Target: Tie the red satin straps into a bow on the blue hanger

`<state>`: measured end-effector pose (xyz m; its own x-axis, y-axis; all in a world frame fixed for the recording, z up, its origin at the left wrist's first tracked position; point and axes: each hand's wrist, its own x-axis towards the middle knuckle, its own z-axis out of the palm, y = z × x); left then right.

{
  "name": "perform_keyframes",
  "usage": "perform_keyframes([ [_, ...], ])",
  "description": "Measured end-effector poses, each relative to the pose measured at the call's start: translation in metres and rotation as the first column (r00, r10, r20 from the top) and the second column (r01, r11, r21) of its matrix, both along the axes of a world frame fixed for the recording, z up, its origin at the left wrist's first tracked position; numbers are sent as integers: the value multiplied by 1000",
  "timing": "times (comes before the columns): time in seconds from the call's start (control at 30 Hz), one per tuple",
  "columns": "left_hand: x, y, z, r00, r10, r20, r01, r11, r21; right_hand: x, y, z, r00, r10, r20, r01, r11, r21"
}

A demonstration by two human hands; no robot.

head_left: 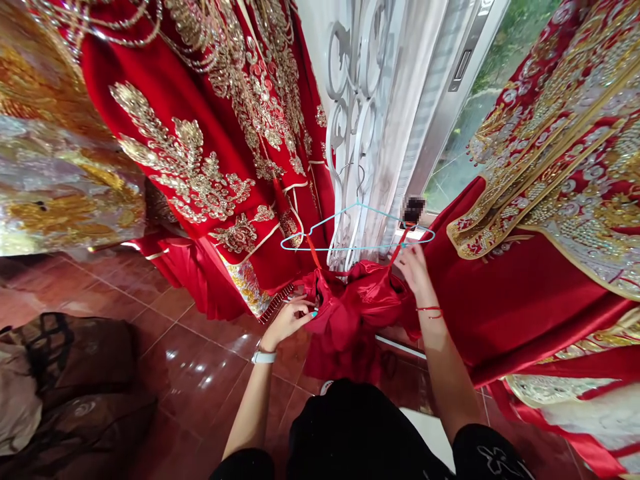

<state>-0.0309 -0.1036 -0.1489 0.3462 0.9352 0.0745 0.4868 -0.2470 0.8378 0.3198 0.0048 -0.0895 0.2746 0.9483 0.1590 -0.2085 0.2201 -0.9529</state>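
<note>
A red satin dress (357, 300) with thin shoulder straps hangs from a light-blue wire hanger (330, 220), whose metal hook is up at the white scrollwork rack. My left hand (289, 321) pinches the dress at its left side, below the bust, with the thumb in front. Higher up, my right hand (413, 268) is closed at the right strap (398, 253), just under that end of the hanger. The left strap (314, 252) runs over the hanger's other arm. The lower part of the dress hangs down in front of my body, blurred.
Red gowns with gold beading, a long coat (200, 133) on the left and a jacket (555, 153) on the right, hang close on both sides. Dark bags (75, 393) lie on the tiled floor (195, 353). A window frame (450, 87) stands behind.
</note>
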Motion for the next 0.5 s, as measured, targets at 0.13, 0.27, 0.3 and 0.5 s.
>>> perform_keyframes([
  [0.13, -3, -3, 7, 996, 79, 48, -82, 995, 56, -37, -5, -18, 997, 71, -42, -73, 997, -37],
  [0.27, -9, -4, 15, 979, 169, 114, -179, 980, 84, -51, 6, -11, 986, -158, 58, 163, 984, -75],
  [0.3, -11, -2, 17, 974, 197, 112, -209, 973, 103, -53, 8, -9, 974, -204, 101, 213, 973, -84],
  [0.5, -10, 7, 10, 740, 611, 282, -657, 746, 106, -61, 15, -9, 893, -334, 301, 378, 921, -99],
])
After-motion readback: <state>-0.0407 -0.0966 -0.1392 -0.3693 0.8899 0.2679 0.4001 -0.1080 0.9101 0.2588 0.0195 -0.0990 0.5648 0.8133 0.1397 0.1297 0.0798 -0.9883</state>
